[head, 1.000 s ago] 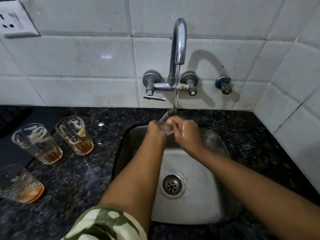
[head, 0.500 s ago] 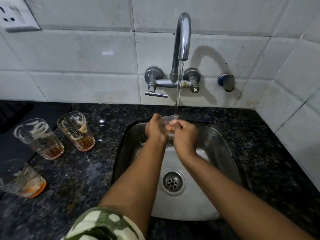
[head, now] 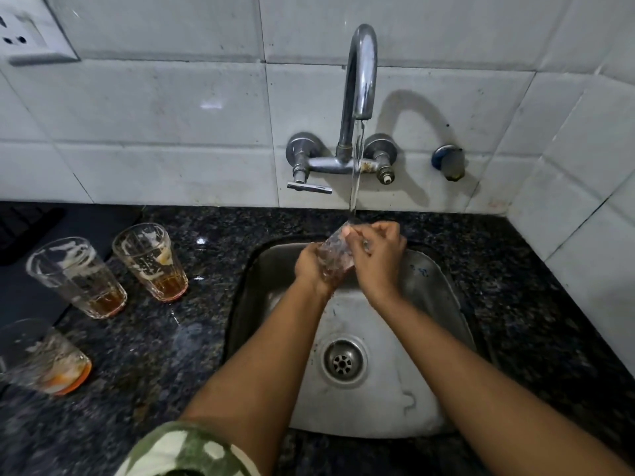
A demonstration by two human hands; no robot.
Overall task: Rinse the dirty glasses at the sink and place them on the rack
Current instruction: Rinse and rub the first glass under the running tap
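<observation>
A clear glass (head: pixel 335 257) tilts under the running water over the sink (head: pixel 436 293). Three dirty glasses (head: pixel 151 261) stand on the counter.

A wall socket (head: pixel 25 36) sits far up-left of the hands; a possibly capped valve (head: pixel 448 161) up-right.

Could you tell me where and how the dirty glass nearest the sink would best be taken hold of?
Probably round its ribbed lower wall, coming from the sink side. That glass stands upright on the counter, its wall bare toward the sink; another glass stands apart on its far side. Amber dregs lie at the bottom, so keep it upright.
</observation>
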